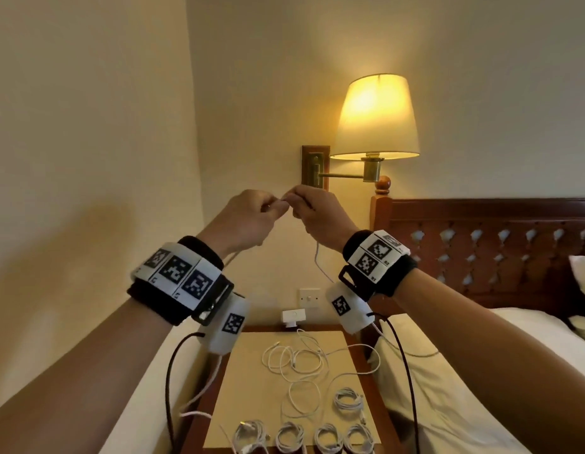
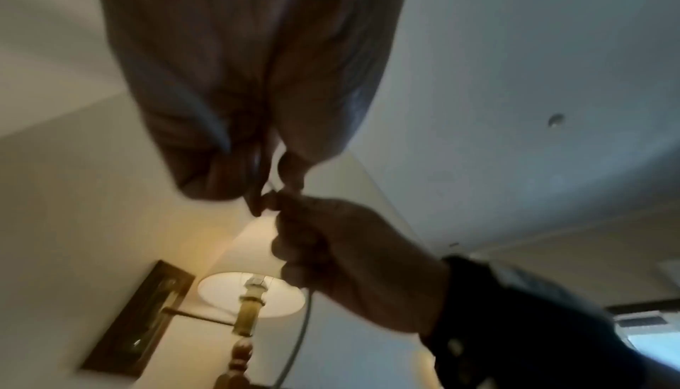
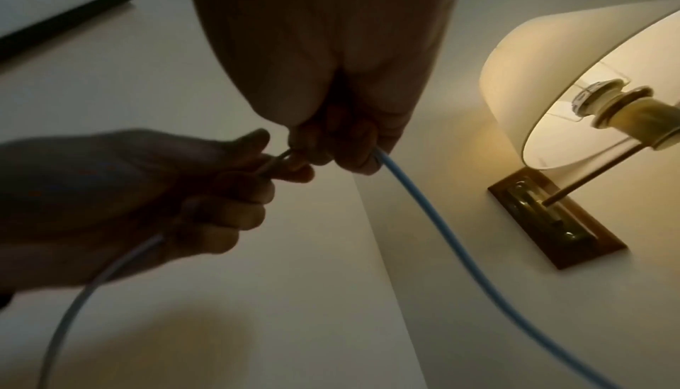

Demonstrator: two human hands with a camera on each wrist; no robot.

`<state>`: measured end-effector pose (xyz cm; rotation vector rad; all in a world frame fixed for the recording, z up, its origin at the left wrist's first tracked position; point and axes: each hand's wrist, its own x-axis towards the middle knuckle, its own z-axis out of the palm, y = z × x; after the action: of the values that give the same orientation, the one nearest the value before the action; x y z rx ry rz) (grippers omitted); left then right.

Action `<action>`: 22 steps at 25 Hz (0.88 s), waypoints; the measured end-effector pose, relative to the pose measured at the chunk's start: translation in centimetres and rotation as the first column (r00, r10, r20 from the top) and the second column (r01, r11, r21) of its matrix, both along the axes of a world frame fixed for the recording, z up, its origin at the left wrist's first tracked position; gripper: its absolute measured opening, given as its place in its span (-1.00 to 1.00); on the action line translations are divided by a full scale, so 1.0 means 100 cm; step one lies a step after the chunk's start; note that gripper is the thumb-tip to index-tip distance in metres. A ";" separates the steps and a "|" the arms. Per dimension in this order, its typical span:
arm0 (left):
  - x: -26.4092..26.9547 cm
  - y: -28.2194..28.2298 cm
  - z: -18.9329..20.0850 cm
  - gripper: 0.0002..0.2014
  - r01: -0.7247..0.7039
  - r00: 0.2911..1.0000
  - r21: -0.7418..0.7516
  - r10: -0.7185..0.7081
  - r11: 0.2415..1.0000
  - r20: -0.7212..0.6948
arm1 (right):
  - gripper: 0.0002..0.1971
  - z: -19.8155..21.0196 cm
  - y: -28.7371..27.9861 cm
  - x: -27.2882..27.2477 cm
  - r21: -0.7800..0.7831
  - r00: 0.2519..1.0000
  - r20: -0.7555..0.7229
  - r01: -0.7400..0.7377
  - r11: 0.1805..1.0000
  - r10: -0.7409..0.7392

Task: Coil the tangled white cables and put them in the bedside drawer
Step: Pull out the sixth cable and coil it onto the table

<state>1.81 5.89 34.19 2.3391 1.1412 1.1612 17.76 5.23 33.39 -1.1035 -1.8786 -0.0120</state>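
Observation:
Both hands are raised in front of the wall, well above the nightstand (image 1: 371,388). My left hand (image 1: 271,208) and right hand (image 1: 299,203) pinch a white cable (image 1: 318,260) between their fingertips, almost touching. In the right wrist view the cable (image 3: 438,220) runs down from the right hand's curled fingers (image 3: 353,145), and another stretch trails from the left hand (image 3: 235,180). A loose tangle of white cables (image 1: 294,358) lies on the beige mat (image 1: 245,388). Several coiled cables (image 1: 327,437) sit along its front edge, and one more coil (image 1: 348,399) lies behind them. No drawer is in view.
A lit wall lamp (image 1: 376,116) on a brass arm hangs just right of the hands. A wooden headboard (image 1: 481,244) and a bed (image 1: 448,388) border the nightstand on the right. A white charger plug (image 1: 293,317) sits at the nightstand's back. Black wrist-camera leads dangle on both sides.

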 end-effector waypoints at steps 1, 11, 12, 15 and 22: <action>0.000 0.004 -0.007 -0.74 -0.047 0.999 0.081 0.046 0.996 0.012 | -0.73 -0.003 -0.003 0.004 -0.019 1.000 0.014 -0.005 1.000 0.005; -0.100 0.028 0.008 -0.72 -0.671 0.719 0.179 0.573 0.719 0.392 | -0.61 -0.079 -0.010 0.092 -0.318 0.973 -0.227 -0.028 0.948 -0.047; -0.110 0.029 0.006 -0.72 -0.684 0.706 0.131 0.605 0.718 0.369 | -0.61 -0.082 -0.014 0.098 -0.329 0.962 -0.269 -0.041 0.943 -0.052; -0.109 0.024 -0.008 -0.63 -0.640 0.768 -0.006 0.640 0.768 -0.029 | -0.62 -0.073 -0.021 0.097 -0.353 0.920 -0.391 -0.113 0.929 -0.037; 0.013 -0.023 -0.036 -0.65 0.110 0.993 0.108 -0.104 0.988 -0.064 | -0.64 -0.027 -0.032 0.039 -0.347 0.964 -0.251 -0.170 0.922 0.083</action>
<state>3.09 3.56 30.55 2.4994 0.9789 1.1540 21.67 2.04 30.73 -1.1685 -1.7752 0.5424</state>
